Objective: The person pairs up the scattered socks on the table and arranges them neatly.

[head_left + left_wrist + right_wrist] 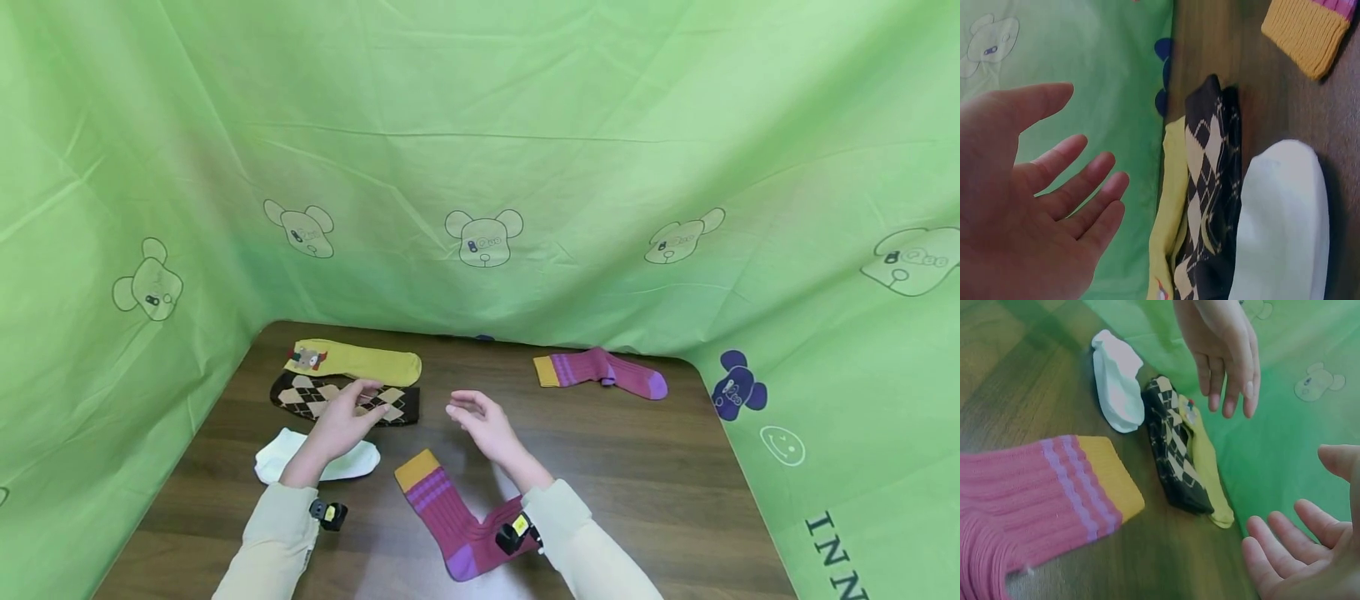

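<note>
My left hand (345, 425) hovers above the argyle sock (401, 404) and the white sock (352, 461), its fingers loosely bent around nothing. In the left wrist view that hand (1054, 194) is spread with a bare palm. To its right, my right hand (487, 425) is held over the table, also holding nothing; the right wrist view shows its relaxed fingers (1291, 540). Below the right hand lies a magenta sock (450, 521) with a mustard cuff, partly hidden by the right forearm. A yellow sock (367, 362) lies behind the argyle one.
A second magenta sock (577, 367) with a mustard cuff lies at the back right of the brown wooden table (660, 475). Green printed cloth (480, 167) hangs along the back and both sides.
</note>
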`<act>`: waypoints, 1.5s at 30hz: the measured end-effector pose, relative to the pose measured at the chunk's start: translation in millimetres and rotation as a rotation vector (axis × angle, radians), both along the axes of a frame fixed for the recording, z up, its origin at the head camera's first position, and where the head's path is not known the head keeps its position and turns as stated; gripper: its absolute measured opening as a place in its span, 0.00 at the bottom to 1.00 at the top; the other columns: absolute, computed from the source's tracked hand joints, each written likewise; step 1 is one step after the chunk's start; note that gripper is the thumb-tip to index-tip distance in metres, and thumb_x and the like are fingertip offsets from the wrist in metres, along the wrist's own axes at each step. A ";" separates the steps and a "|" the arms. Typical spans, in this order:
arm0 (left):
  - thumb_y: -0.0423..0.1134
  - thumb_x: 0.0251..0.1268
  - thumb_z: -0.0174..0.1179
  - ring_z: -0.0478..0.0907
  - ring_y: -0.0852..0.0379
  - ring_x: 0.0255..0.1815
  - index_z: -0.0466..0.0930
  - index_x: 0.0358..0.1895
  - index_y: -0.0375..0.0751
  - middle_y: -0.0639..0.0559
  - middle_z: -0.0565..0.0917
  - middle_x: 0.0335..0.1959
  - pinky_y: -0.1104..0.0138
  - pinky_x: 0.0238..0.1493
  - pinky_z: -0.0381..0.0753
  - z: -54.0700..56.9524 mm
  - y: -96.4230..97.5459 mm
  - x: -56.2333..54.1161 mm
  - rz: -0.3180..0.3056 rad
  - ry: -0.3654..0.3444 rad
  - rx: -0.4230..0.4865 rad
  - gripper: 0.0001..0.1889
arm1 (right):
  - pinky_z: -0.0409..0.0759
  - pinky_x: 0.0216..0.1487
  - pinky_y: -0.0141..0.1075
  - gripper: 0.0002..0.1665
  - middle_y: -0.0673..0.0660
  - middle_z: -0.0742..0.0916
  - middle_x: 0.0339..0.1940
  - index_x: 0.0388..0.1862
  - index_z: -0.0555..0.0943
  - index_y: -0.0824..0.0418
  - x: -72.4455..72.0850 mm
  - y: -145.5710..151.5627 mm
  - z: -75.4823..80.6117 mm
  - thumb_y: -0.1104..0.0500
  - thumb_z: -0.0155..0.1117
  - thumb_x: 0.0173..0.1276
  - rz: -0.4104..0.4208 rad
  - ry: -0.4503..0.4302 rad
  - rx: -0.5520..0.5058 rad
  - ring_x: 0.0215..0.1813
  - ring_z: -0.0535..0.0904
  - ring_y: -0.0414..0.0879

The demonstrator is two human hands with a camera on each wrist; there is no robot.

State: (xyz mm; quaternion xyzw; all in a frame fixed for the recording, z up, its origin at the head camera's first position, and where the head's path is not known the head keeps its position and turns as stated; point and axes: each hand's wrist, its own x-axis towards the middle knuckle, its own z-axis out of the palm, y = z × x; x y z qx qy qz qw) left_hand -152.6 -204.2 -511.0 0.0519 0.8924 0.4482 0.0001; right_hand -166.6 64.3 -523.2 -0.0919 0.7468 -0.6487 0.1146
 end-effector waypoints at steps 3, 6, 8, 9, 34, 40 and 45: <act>0.41 0.71 0.64 0.75 0.36 0.60 0.74 0.65 0.32 0.34 0.79 0.60 0.44 0.61 0.72 -0.9 5.0 1.3 -0.010 -0.004 -0.007 0.24 | 0.80 0.55 0.44 0.24 0.67 0.84 0.59 0.64 0.77 0.68 0.7 5.6 -0.5 0.56 0.64 0.75 -0.010 0.003 0.006 0.55 0.83 0.57; 0.43 0.72 0.64 0.75 0.38 0.59 0.73 0.66 0.33 0.36 0.79 0.60 0.45 0.59 0.73 -1.5 8.5 2.1 -0.019 -0.017 -0.019 0.25 | 0.81 0.55 0.44 0.24 0.65 0.84 0.58 0.63 0.77 0.69 2.2 10.9 0.5 0.55 0.64 0.75 -0.018 0.022 0.006 0.54 0.84 0.55; 0.45 0.73 0.63 0.75 0.38 0.59 0.73 0.66 0.33 0.37 0.79 0.59 0.45 0.59 0.73 -1.6 10.4 2.5 -0.028 -0.026 -0.020 0.26 | 0.81 0.56 0.46 0.24 0.66 0.84 0.57 0.63 0.76 0.70 3.7 14.0 1.8 0.56 0.63 0.75 -0.024 0.035 0.001 0.54 0.84 0.55; 0.46 0.73 0.63 0.75 0.38 0.59 0.73 0.66 0.34 0.37 0.79 0.59 0.45 0.59 0.73 -1.7 11.4 2.7 -0.034 -0.025 -0.022 0.26 | 0.81 0.56 0.47 0.24 0.67 0.84 0.57 0.63 0.76 0.70 4.3 15.6 2.2 0.56 0.63 0.75 -0.026 0.042 -0.002 0.54 0.84 0.55; 0.40 0.70 0.67 0.76 0.37 0.59 0.75 0.64 0.34 0.36 0.79 0.56 0.44 0.62 0.72 -13.2 35.4 11.0 -0.072 -0.014 0.048 0.24 | 0.77 0.60 0.54 0.23 0.70 0.83 0.59 0.63 0.76 0.72 12.3 46.0 -0.5 0.61 0.63 0.75 -0.111 -0.008 -0.026 0.56 0.82 0.60; 0.41 0.69 0.67 0.78 0.41 0.57 0.77 0.62 0.36 0.39 0.81 0.54 0.47 0.59 0.74 -15.2 41.5 12.6 -0.053 -0.017 -0.012 0.22 | 0.77 0.60 0.54 0.22 0.71 0.82 0.59 0.63 0.76 0.73 13.2 50.8 -0.8 0.63 0.63 0.75 -0.129 -0.009 -0.048 0.57 0.81 0.63; 0.41 0.68 0.68 0.78 0.43 0.55 0.78 0.61 0.38 0.40 0.82 0.53 0.48 0.58 0.75 -17.1 45.7 12.9 -0.061 -0.021 -0.023 0.21 | 0.77 0.59 0.55 0.23 0.71 0.82 0.59 0.64 0.75 0.74 14.7 56.1 -2.4 0.64 0.62 0.75 -0.136 0.002 -0.044 0.58 0.80 0.66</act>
